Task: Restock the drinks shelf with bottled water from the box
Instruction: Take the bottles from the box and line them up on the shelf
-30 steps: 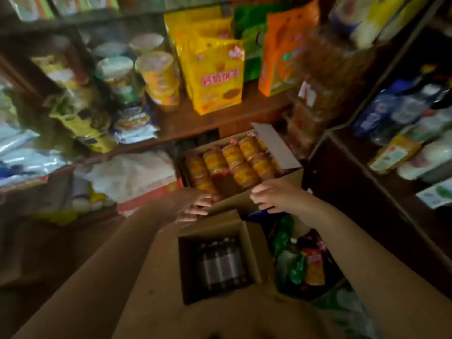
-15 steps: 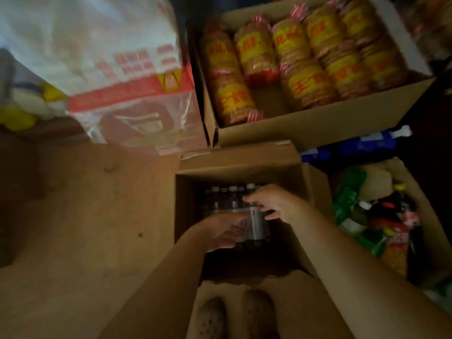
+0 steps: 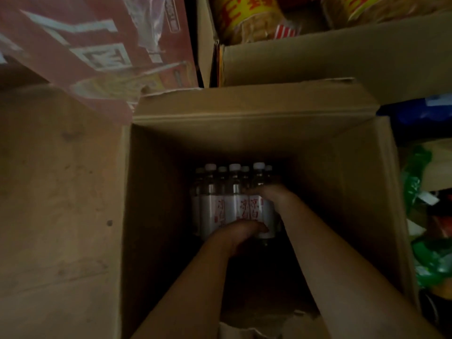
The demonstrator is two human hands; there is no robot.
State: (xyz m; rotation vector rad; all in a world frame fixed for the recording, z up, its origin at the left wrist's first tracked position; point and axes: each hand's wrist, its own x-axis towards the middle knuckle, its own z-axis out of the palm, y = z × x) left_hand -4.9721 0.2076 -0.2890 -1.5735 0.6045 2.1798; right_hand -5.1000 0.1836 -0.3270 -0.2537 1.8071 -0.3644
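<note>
An open cardboard box [image 3: 151,192] fills the middle of the view. Deep inside it stand several water bottles [image 3: 221,201] with white caps and white labels bearing red characters, packed close together. Both my arms reach down into the box. My left hand [image 3: 238,234] curls round the lower part of the front bottles. My right hand [image 3: 274,195] wraps over the rightmost front bottle near its shoulder. The bottles' bases are lost in the dark.
Behind the box stands another carton [image 3: 330,55] of yellow-and-red wrapped snack rolls. A red-and-white plastic-wrapped pack [image 3: 97,45] lies at the upper left. A brown wooden surface [image 3: 56,204] lies left. Green and blue packets [image 3: 425,241] crowd the right.
The view has dropped and closed in on the box. Both hands have sunk deeper and now curl round the front bottles instead of just reaching them.
</note>
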